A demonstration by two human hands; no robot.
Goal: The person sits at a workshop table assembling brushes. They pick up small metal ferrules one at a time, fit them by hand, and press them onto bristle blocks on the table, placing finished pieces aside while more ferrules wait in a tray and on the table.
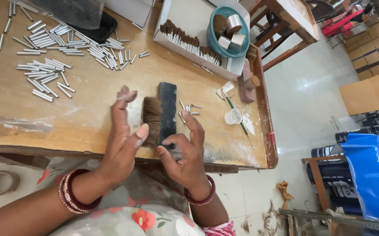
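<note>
Your right hand [185,150] is pinched at thumb and forefinger on the near end of the dark block [167,112], the other fingers spread and lifted off it. Your left hand [123,131] is flat and open, fingers straight, its edge pressed against the tuft of brown bristles [151,120] that lies against the block's left side. So the bristles sit between your left palm and the block, just ahead of both wrists, near the table's front edge [67,146].

What could go wrong, as I judge it: the tuft looks loose, held only by sideways pressure. Ease your left hand off and the bristles may fan out or slide toward the edge. Your right-hand pinch is on one end only, so a hard push from the left could pivot the block.

Just beyond your right fingertips lies a small scatter of short metal tubes [187,109], about seven. Further right of that hand are one small clear cup [233,116], one green stick [236,114] and one pinkish block [245,85]. Up and right of the hands, a white tray [168,19] holds a long row of finished brush heads [189,43], too many to count, and one teal bowl [213,41] with four large metal cylinders [232,31] in it. Far beyond your left hand spreads a pile of long metal tubes [63,48], well over fifty. You wear bangles [69,192] on both wrists.
</note>
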